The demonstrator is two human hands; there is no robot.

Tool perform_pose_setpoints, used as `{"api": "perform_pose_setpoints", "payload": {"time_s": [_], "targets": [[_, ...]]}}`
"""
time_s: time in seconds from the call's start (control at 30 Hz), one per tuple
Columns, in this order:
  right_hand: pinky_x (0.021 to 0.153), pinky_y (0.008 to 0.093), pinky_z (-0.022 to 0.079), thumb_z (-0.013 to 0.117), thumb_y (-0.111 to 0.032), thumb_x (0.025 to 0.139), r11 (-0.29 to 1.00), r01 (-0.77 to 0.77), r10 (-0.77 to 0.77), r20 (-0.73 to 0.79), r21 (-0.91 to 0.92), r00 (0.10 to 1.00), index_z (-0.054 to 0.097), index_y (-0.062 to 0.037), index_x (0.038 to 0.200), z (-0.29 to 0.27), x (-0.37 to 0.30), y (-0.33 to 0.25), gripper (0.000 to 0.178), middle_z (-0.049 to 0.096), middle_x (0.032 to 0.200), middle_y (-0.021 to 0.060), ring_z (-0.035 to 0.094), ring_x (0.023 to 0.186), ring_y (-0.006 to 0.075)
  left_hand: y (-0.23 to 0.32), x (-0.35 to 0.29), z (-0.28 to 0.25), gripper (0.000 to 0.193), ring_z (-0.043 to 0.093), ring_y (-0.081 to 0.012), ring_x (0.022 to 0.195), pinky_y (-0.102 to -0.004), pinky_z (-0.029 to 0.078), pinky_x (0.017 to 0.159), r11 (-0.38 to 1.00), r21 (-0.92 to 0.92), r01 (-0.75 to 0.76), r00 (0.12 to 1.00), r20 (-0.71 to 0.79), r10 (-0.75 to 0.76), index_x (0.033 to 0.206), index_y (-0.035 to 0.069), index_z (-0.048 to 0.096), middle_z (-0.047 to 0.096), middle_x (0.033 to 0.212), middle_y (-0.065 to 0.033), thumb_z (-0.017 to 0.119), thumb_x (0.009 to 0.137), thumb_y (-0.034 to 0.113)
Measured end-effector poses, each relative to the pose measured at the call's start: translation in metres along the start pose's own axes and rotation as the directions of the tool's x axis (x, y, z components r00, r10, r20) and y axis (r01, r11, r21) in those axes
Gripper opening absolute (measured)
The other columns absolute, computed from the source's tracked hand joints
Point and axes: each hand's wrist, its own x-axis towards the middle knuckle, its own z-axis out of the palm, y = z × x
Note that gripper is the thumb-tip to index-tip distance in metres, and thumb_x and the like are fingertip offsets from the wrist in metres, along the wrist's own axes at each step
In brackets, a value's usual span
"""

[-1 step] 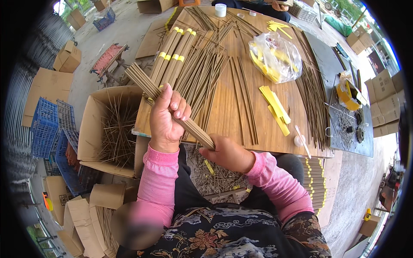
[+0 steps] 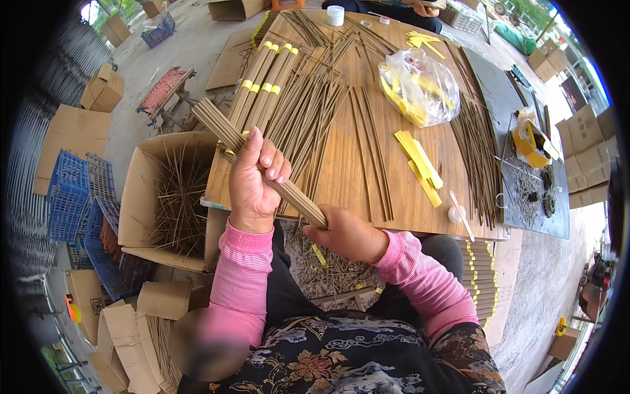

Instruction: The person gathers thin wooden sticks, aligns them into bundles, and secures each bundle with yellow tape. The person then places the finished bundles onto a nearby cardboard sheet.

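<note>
Open lane here: bare tabletop (image 2: 408, 217) from the near edge inward, between loose sticks (image 2: 373, 157) and yellow strips (image 2: 428, 172)! Deeper, the bag (image 2: 420, 88) blocks its right; bundles (image 2: 264, 105) crowd the left edge, held sticks (image 2: 298, 199) barring the near edge's left.

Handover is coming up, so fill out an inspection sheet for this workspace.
Surface: brown wooden table, largely covered toward its far left.
Job's things: bundle of thin brown sticks, held slanting; yellow-banded bundles lie on the table.
Clutter: loose sticks, yellow strips and a clear plastic bag with yellow pieces inside.
Grips: left grip closed around the bundle's middle; right grip around its near end.
Cables: nothing seen.
Surroundings: open carton of sticks at left, blue crates beyond it; another person's hand past the far edge.
</note>
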Motion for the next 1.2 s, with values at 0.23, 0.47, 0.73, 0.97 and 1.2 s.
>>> {"api": "perform_pose_setpoints", "payload": {"time_s": [0.23, 0.47, 0.73, 0.97, 1.2], "targets": [[0.058, 0.0407, 0.046, 0.062, -0.017, 0.074, 0.999, -0.017, 0.014, -0.077, -0.037, 0.997, 0.053, 0.0025, 0.084, 0.001, 0.007, 0.014, 0.023, 0.057, 0.069, 0.0244, 0.059, 0.067, 0.0384, -0.046, -0.022, 0.022, 0.026, 0.045, -0.0111, 0.046, -0.0242, 0.04, 0.043, 0.994, 0.058, 0.088, 0.98, -0.185, -0.076, 0.071, 0.011, 0.046, 0.047, 0.057, -0.0009, 0.062, 0.082, 0.028], [0.062, 0.0406, 0.047, 0.068, -0.018, 0.07, 0.999, 0.012, -0.017, -0.12, -0.037, 0.993, 0.05, 0.0003, 0.095, -0.011, 0.004, -0.003, 0.035, 0.059, 0.077, 0.0215, 0.059, 0.073, 0.0371, -0.043, -0.019, 0.018, 0.033, 0.043, -0.0113, 0.044, -0.0253, 0.039, 0.041, 0.989, 0.14, 0.035, 0.985, -0.171, -0.011, 0.067, 0.01, 0.044, 0.045, 0.055, -0.0012, 0.061, 0.082, 0.033], [0.062, 0.0368, 0.045, 0.07, -0.018, 0.068, 0.98, 0.101, -0.148, -0.292, -0.17, 0.945, 0.054, -0.0028, 0.077, -0.018, 0.001, -0.003, 0.024, 0.056, 0.076, 0.0133, 0.056, 0.07, 0.0292, -0.039, -0.017, 0.017, 0.032, 0.046, -0.0122, 0.046, -0.0262, 0.041, 0.042, 0.978, 0.207, -0.012, 0.98, -0.191, 0.053, 0.067, 0.009, 0.045, 0.047, 0.056, -0.0025, 0.061, 0.082, 0.031], [0.059, 0.0366, 0.045, 0.069, -0.019, 0.068, 0.986, 0.043, -0.088, -0.287, -0.16, 0.954, 0.055, -0.0023, 0.073, -0.021, -0.001, -0.007, 0.023, 0.056, 0.07, 0.0126, 0.056, 0.066, 0.0289, -0.041, -0.018, 0.019, 0.031, 0.05, -0.0141, 0.047, -0.0279, 0.044, 0.044, 0.975, 0.221, -0.022, 0.985, -0.16, 0.059, 0.068, 0.007, 0.046, 0.049, 0.057, -0.0037, 0.062, 0.082, 0.03], [0.056, 0.0344, 0.046, 0.069, -0.018, 0.069, 0.996, 0.018, -0.043, -0.276, -0.092, 0.96, 0.056, -0.0017, 0.075, -0.022, -0.002, -0.012, 0.021, 0.059, 0.067, 0.0119, 0.058, 0.061, 0.0265, -0.042, -0.017, 0.017, 0.028, 0.05, -0.0142, 0.047, -0.0277, 0.045, 0.044, 0.976, 0.217, -0.023, 0.988, -0.147, 0.056, 0.072, 0.007, 0.047, 0.05, 0.058, -0.0039, 0.062, 0.082, 0.029]]}}
